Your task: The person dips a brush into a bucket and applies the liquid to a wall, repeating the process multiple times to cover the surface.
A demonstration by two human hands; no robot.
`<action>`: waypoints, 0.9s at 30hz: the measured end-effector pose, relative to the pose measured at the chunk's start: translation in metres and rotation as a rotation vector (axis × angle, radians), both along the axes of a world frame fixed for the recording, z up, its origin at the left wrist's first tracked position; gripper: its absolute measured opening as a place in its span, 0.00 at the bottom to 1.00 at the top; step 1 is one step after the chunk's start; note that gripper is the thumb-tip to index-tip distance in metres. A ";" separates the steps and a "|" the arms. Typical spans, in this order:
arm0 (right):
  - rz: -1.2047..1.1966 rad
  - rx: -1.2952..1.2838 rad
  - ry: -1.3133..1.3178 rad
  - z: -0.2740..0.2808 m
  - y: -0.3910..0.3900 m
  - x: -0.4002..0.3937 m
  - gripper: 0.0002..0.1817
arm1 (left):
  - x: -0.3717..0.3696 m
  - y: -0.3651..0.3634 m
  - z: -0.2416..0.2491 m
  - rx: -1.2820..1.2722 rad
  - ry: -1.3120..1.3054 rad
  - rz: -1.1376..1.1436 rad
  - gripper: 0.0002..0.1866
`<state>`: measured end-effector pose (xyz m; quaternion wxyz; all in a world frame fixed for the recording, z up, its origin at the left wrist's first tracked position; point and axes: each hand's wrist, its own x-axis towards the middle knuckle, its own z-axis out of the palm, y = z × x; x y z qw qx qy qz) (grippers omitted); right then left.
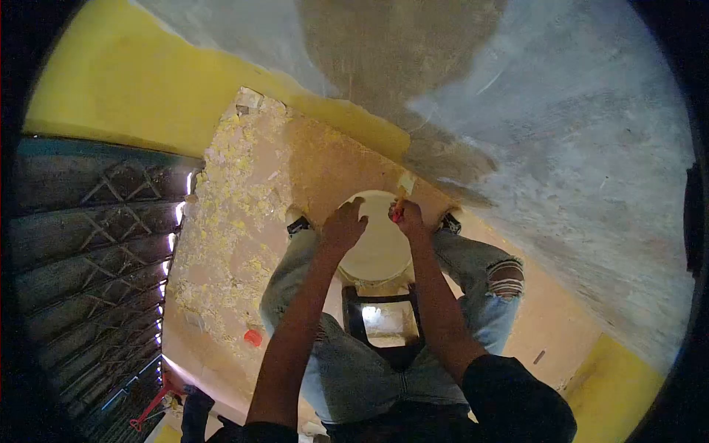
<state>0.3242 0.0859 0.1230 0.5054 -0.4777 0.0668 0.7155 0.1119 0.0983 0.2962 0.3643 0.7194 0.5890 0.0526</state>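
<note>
A round tub (377, 260) with a smooth cream surface stands between my knees. My left hand (346, 225) is over its left side, fingers apart and holding nothing. At the tub's upper right edge, my right hand (410, 220) is closed around a small hand tool (401, 201) with an orange and red handle. A pale, flat end of this tool points away from me, toward the wall; it is too small to tell whether it is bristle or blade.
Beyond the tub rises a grey wall (576, 170) with a large darker patch (391, 52). Yellow flakes (236, 199) litter the floor at left, beside a slatted metal shutter (88, 244). A red piece (252, 337) lies there too. A dark-framed stool (380, 292) stands between my legs.
</note>
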 end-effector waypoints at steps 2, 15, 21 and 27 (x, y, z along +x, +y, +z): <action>-0.037 0.000 0.092 -0.033 0.020 0.005 0.08 | 0.007 0.011 0.005 0.063 -0.016 -0.054 0.23; -0.227 -0.294 0.120 -0.062 0.108 0.038 0.10 | 0.029 0.029 0.002 -0.096 0.076 -0.356 0.21; -0.126 -0.150 0.114 -0.128 0.108 0.038 0.13 | 0.024 0.034 -0.007 -0.066 0.167 -0.340 0.21; -0.172 -0.022 -0.054 -0.111 0.105 0.030 0.14 | 0.026 0.034 -0.009 -0.042 0.125 -0.333 0.21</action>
